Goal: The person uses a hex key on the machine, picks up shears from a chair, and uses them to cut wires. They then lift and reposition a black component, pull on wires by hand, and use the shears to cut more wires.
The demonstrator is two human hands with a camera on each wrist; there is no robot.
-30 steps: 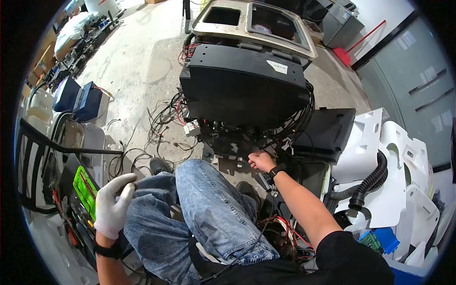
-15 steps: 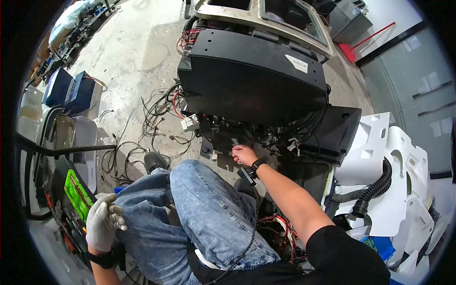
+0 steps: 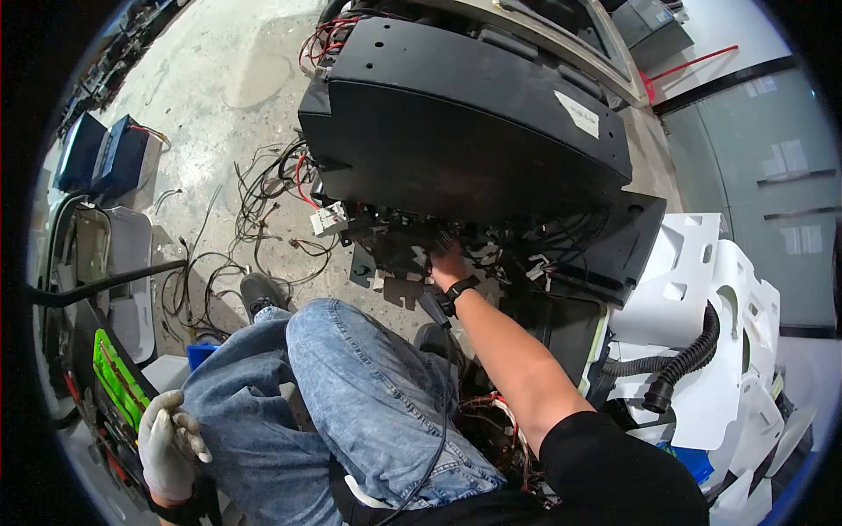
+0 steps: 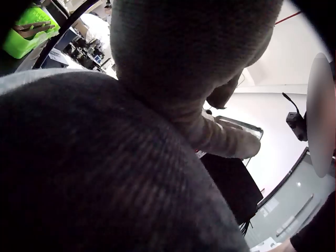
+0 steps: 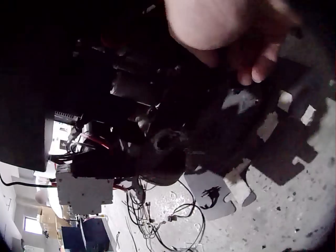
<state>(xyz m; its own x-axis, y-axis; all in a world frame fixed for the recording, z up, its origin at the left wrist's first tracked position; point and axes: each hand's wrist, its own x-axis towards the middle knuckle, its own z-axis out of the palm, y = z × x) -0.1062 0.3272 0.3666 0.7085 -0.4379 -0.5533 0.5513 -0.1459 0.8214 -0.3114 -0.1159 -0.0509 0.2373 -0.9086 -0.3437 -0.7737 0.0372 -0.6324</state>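
My bare right hand (image 3: 447, 265) reaches under the front edge of a large black housing (image 3: 474, 131), among dark wiring and brackets. In the right wrist view its fingers (image 5: 261, 69) bend downward in front of the shadowed underside; I cannot tell whether they hold anything. A flat dark metal bracket (image 5: 283, 149) with notches shows below them. My left hand (image 3: 167, 449), in a white knit glove, is beside my left thigh with its fingers loosely curled. It fills much of the left wrist view, its glove dark in shadow.
A white connector block (image 3: 330, 219) hangs at the housing's left corner. Loose black cables (image 3: 254, 219) lie on the floor beyond my left foot. White moulded panels (image 3: 671, 280) and a black corrugated hose (image 3: 688, 355) stand right; a green tray (image 3: 118, 377) is at left.
My right hand has moved left and farther in under the housing, into shadow. The gloved left hand has dropped lower and to the left, its fingers curling more. The head view has shifted.
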